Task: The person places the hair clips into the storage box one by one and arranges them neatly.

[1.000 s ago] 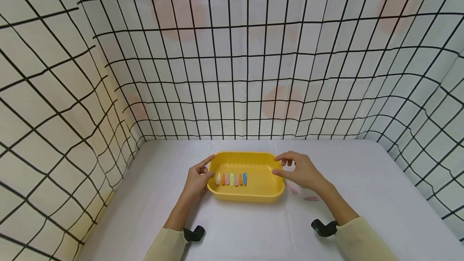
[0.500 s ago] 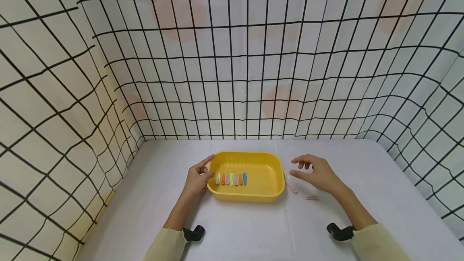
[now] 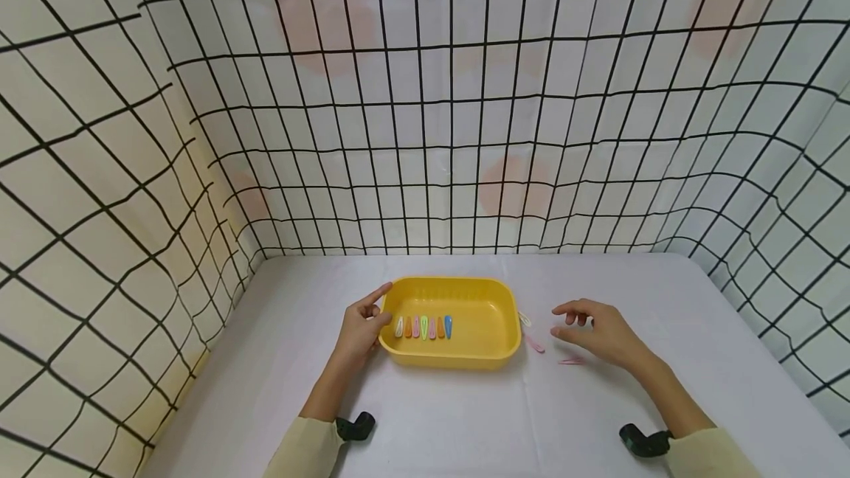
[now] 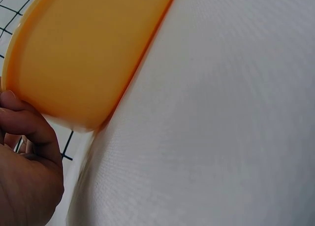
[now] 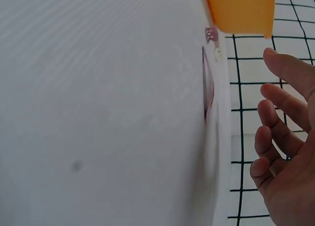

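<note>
A yellow tray stands on the table, with several hair clips lined up in a row on its floor, from a white clip at the left to a blue clip. My left hand grips the tray's left end, thumb at the rim. To the right of the tray hovers my right hand, holding nothing, its fingers apart and loosely bent. Beneath it lies a pink hair clip, also seen in the right wrist view. Another pink clip and a pale clip lie beside the tray's right end.
White cloth covers the table. Black grid netting over pale cloth encloses the back and both sides. Each wrist wears a black device, such as the left one.
My right hand has drawn away from the tray's right rim, moving right and toward me over the loose pink clip. The left hand and tray have stayed put.
</note>
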Motion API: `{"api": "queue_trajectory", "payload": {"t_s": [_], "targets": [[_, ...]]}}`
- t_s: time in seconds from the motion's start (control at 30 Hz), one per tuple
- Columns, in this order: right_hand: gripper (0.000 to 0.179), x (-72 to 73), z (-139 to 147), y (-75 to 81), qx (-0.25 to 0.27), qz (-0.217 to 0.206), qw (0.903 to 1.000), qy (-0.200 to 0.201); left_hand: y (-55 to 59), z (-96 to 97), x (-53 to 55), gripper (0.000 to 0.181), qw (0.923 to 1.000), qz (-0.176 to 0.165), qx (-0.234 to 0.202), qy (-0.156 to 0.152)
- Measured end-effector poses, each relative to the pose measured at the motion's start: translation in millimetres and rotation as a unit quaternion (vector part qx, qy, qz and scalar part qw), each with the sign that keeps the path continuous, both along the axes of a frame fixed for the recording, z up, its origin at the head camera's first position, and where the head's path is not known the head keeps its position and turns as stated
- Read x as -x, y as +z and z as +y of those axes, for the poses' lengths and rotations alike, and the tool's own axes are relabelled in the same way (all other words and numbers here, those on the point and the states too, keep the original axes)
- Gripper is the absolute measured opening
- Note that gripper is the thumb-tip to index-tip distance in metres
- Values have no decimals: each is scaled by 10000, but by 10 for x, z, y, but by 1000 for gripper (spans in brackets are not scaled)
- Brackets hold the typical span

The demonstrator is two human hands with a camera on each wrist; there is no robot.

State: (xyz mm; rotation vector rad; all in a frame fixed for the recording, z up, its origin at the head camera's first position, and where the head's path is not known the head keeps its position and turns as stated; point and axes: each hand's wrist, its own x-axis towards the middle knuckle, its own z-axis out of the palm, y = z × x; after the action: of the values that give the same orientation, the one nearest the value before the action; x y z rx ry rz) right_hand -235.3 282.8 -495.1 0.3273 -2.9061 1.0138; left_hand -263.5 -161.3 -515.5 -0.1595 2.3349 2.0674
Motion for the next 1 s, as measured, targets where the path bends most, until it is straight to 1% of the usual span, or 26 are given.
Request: {"api": "queue_trajectory", "payload": {"t_s": [0.07,0.3,0.43,0.6,0.67,0.77,0.87,1.0], "targets": [[44,-31,44,-22,-8,-36,10000,-28,-4,-2,-2,61,10000,4,-14,-4],[38,-113,178,-101,-11,16,9998,185,-5,-5,-9,61,10000,-30,-27,-31],[36,-140,240,-161,-131,0,9995,285,10,0,-12,61,10000,7,-1,-38],[36,-159,277,-192,-156,-221,9988,412,25,6,-11,60,10000,1,-11,-22],[34,-169,279,-195,-170,-334,9982,473,28,7,-11,60,10000,-16,-7,-17],[28,-188,284,-193,-207,-393,9970,634,35,11,-13,60,10000,-31,3,-8],[21,-203,295,-196,-144,-195,9963,821,42,14,-20,61,10000,-18,-10,-2],[19,-196,312,-226,-30,353,9951,926,47,15,-27,62,10000,-12,-24,0]]}}
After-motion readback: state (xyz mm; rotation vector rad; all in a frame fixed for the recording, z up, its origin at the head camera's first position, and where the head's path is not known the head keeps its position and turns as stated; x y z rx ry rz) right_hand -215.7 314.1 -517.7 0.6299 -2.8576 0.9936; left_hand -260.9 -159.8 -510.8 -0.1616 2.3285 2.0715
